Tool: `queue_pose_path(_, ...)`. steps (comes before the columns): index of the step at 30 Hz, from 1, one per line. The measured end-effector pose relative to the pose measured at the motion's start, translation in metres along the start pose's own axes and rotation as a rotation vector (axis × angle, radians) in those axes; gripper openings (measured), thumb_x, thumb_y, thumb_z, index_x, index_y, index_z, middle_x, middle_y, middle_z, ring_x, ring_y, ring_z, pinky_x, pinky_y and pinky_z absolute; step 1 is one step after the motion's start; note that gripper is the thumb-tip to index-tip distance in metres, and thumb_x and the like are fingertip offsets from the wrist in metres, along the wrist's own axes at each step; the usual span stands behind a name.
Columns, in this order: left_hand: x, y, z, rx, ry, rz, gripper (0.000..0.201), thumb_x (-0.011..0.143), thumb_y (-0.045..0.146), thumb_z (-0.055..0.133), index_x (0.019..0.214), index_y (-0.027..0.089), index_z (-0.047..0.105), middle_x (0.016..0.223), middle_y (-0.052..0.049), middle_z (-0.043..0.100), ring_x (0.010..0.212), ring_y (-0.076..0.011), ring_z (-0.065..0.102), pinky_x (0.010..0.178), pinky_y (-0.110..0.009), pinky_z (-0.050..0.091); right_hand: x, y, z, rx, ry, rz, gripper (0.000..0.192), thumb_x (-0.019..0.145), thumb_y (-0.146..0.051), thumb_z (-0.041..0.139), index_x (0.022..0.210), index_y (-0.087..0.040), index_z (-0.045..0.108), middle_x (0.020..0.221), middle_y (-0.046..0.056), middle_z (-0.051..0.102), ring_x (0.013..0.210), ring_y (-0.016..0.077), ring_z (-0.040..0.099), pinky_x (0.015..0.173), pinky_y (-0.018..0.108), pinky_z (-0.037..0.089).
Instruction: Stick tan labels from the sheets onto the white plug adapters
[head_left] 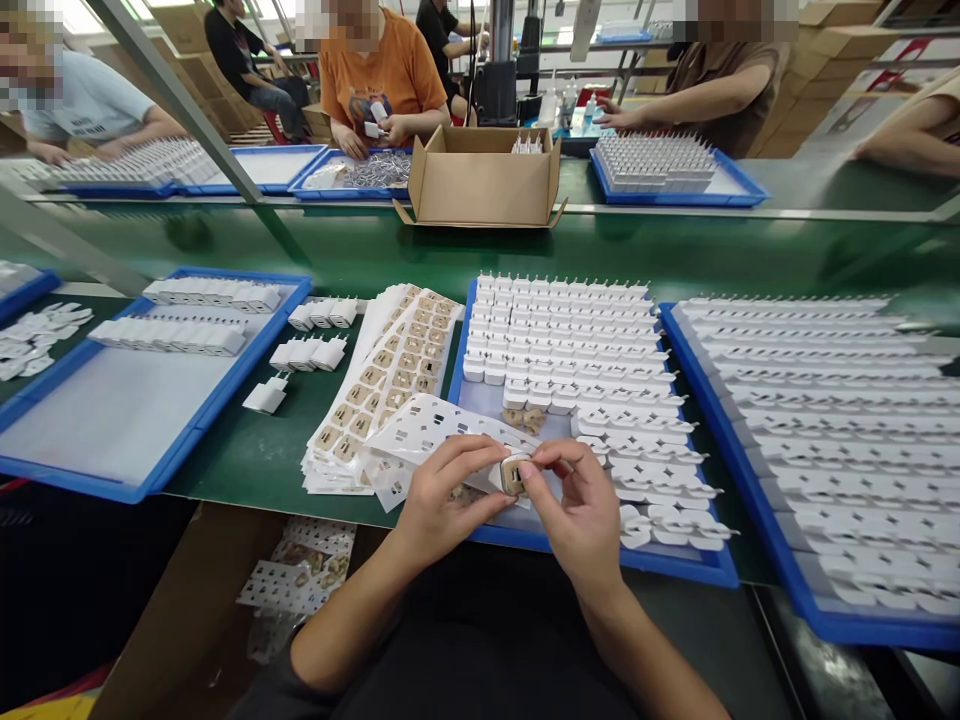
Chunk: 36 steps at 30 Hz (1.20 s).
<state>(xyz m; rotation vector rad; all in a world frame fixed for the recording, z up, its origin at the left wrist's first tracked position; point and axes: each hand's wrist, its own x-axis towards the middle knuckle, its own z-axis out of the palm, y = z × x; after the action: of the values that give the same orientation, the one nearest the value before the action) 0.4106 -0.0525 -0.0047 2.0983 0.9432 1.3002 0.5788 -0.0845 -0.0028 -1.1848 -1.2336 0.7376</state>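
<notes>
The left hand [448,490] and right hand [576,505] hold a plug [514,476] by the fingertips above a tray [510,537]. Sticker sheets [379,385] lie left, another tray [885,631] right, a carton [484,190] far.

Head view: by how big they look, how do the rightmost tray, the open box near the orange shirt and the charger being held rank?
1. Tray
2. Box
3. Charger

The box stands farther back, so true sizes are unsure.
</notes>
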Motion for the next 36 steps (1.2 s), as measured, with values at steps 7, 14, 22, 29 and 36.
queue_pose_path(7, 0.0, 0.001, 0.0, 0.006, 0.018, 0.029, 0.033, 0.089, 0.028, 0.075, 0.12, 0.024, 0.068, 0.108, -0.009, 0.073, 0.101, -0.0231, 0.072, 0.087, -0.036, 0.062, 0.0, -0.001, 0.001, -0.069, 0.028, -0.046, 0.006, 0.094, -0.023, 0.066, 0.092, -0.025, 0.061, 0.083, 0.0, 0.061, 0.08, 0.018, 0.061, 0.071, 0.032, 0.052)
queue_pose_path(14, 0.0, 0.001, 0.002, 0.02, 0.04, 0.033, 0.033, 0.088, 0.023, 0.076, 0.12, 0.023, 0.068, 0.108, -0.009, 0.072, 0.102, -0.0224, 0.071, 0.088, -0.034, 0.062, -0.001, -0.002, 0.006, -0.234, 0.029, -0.149, 0.015, 0.092, -0.019, 0.068, 0.104, -0.026, 0.062, 0.086, 0.001, 0.06, 0.077, 0.0169, 0.061, 0.069, 0.032, 0.056)
queue_pose_path(22, -0.005, -0.004, 0.004, -0.049, 0.11, 0.026, 0.032, 0.087, 0.023, 0.076, 0.118, 0.024, 0.066, 0.108, -0.009, 0.072, 0.103, -0.0226, 0.071, 0.089, -0.037, 0.061, 0.003, -0.002, -0.002, 0.097, -0.197, 0.059, 0.03, 0.088, -0.032, 0.075, 0.117, -0.03, 0.069, 0.121, 0.009, 0.059, 0.103, 0.0231, 0.065, 0.071, 0.031, 0.064)
queue_pose_path(29, -0.014, -0.01, 0.01, -0.123, 0.135, -0.007, 0.038, 0.083, 0.022, 0.081, 0.118, 0.024, 0.066, 0.111, -0.009, 0.071, 0.106, -0.023, 0.069, 0.091, -0.038, 0.061, 0.001, 0.017, -0.001, 0.269, -0.134, 0.067, 0.023, 0.102, -0.033, 0.058, 0.112, -0.034, 0.078, 0.112, 0.006, 0.068, 0.109, 0.0234, 0.065, 0.095, 0.041, 0.056)
queue_pose_path(36, -0.009, -0.005, 0.012, -0.063, 0.155, 0.048, 0.035, 0.086, 0.017, 0.076, 0.118, 0.025, 0.065, 0.111, -0.008, 0.07, 0.104, -0.0209, 0.069, 0.092, -0.037, 0.06, -0.003, 0.002, 0.007, 0.255, -0.156, 0.093, 0.031, 0.088, -0.028, 0.073, 0.118, -0.03, 0.068, 0.122, 0.008, 0.057, 0.114, 0.0254, 0.06, 0.085, 0.035, 0.058)
